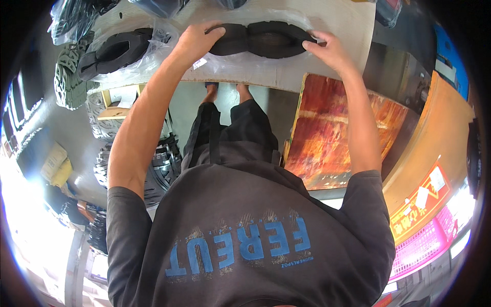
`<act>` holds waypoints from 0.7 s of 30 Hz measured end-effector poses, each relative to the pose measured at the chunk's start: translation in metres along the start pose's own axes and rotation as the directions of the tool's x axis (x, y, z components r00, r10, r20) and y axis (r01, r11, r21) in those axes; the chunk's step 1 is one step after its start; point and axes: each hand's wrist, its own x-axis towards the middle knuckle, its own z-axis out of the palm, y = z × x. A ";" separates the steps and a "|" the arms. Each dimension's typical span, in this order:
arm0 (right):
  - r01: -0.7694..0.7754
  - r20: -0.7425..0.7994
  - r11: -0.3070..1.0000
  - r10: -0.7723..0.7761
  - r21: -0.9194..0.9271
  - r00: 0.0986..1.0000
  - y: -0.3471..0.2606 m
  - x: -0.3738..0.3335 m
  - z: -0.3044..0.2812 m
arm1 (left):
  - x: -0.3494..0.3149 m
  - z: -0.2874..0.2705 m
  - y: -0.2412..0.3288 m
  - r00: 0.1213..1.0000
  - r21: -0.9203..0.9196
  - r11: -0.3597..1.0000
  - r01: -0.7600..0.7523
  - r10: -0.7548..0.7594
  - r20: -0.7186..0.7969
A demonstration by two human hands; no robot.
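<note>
A long black molded piece (276,39) with two rounded lobes and a narrow waist lies across clear plastic film at the table's near side; its exact kind I cannot make out. My left hand (197,41) grips its left end between thumb and fingers. At the other end, my right hand (330,50) pinches the tip, thumb below and fingers above. Left of my left hand, a similar black molded piece (116,51) rests in or on crumpled clear plastic (163,43).
The pale table (348,20) carries plastic-wrapped dark items along its far edge. Stacked grey molded pieces (71,77) stand at the left, near a small wooden tray (115,111). A red-brown streaked board (322,133) leans right of my legs. A pink basket (419,250) sits farther right.
</note>
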 end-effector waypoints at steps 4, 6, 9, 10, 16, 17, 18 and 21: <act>0.228 -0.110 0.929 -0.270 -0.292 0.957 -0.001 -0.005 0.007 | -0.002 0.004 -0.003 0.991 0.126 0.985 -0.119 0.125 -0.046; 0.309 -0.136 0.784 -0.442 -0.539 0.887 -0.008 -0.004 0.012 | -0.007 0.007 -0.005 0.971 0.251 0.941 -0.227 0.239 -0.017; 0.411 0.060 0.677 -0.479 -0.610 0.876 -0.021 0.003 0.017 | -0.012 0.013 -0.005 0.908 0.459 0.789 -0.408 0.405 0.110; 0.392 0.067 0.678 -0.453 -0.622 0.889 -0.027 0.007 0.017 | -0.009 0.012 -0.005 0.901 0.494 0.757 -0.428 0.397 0.174; 0.317 0.254 0.776 -0.208 -0.546 0.945 -0.055 0.003 0.021 | 0.017 0.004 -0.009 0.809 0.493 0.642 -0.586 0.500 0.310; 0.311 0.212 0.771 -0.230 -0.555 0.950 -0.061 -0.004 0.020 | 0.018 0.002 -0.010 0.797 0.498 0.626 -0.601 0.518 0.310; 0.303 0.168 0.767 -0.252 -0.565 0.953 -0.068 -0.014 0.019 | 0.019 0.001 -0.010 0.779 0.491 0.610 -0.622 0.548 0.305; 0.294 -0.159 0.678 -0.522 -0.674 0.838 -0.080 -0.070 0.027 | 0.008 -0.012 -0.005 0.756 0.473 0.599 -0.646 0.586 0.290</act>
